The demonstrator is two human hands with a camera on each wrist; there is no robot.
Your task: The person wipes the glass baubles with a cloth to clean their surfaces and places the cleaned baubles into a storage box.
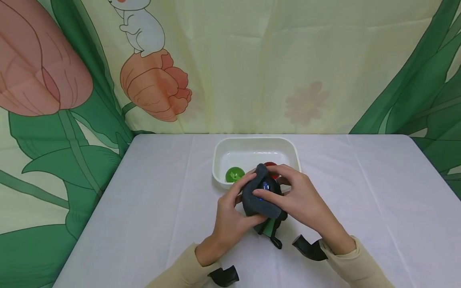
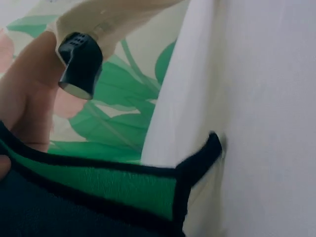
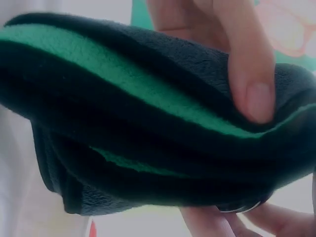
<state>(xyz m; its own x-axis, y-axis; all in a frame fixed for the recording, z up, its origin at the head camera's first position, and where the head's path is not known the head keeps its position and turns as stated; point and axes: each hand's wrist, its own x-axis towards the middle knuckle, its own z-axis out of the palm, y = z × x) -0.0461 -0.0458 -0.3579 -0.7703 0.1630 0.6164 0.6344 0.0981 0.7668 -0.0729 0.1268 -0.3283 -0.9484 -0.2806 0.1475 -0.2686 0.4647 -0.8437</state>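
Both hands hold a dark grey cloth (image 1: 252, 200) above the table, folded partly around a shiny dark blue ball (image 1: 268, 184). The left hand (image 1: 232, 212) grips the cloth from the left side. From the right, the right hand (image 1: 299, 196) pinches cloth and ball, its thumb (image 3: 259, 101) pressing into the cloth. Black trim edges the cloth (image 3: 123, 84), and its other face is green. A small dark loop (image 2: 202, 155) hangs from one corner. Most of the ball is hidden by cloth and fingers; only a shiny edge (image 3: 244, 205) shows below the cloth in the right wrist view.
Just beyond the hands stands a white basin (image 1: 255, 141). A shiny green ball (image 1: 235, 174) lies in it, and a red round thing (image 1: 270, 164) is partly hidden behind the right hand. A white cloth (image 1: 144, 224) covers the table; a patterned curtain (image 1: 252, 80) hangs behind.
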